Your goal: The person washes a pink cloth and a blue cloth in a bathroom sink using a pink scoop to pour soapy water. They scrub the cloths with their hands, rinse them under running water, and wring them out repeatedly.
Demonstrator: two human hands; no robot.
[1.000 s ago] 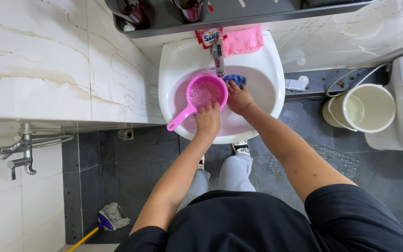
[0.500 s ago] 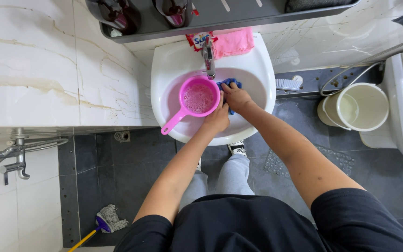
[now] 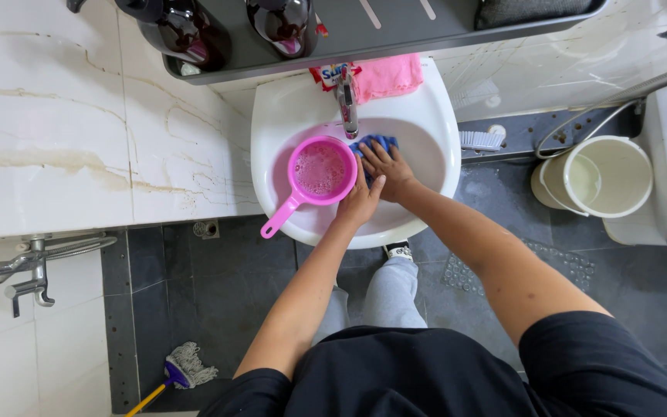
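A pink plastic dipper with soapy water sits in the white washbasin, its handle pointing down-left over the rim. My left hand grips the dipper's right rim. My right hand presses on a blue cloth in the basin just right of the dipper, under the metal tap.
A pink cloth and a soap packet lie behind the tap. A dark shelf with dark bottles hangs above. A cream bucket, a white brush, a mop and a wall tap stand around on the grey floor.
The view has shifted a little; the dipper stays in the basin with my left hand on its rim, and my right hand has moved slightly over the blue cloth.
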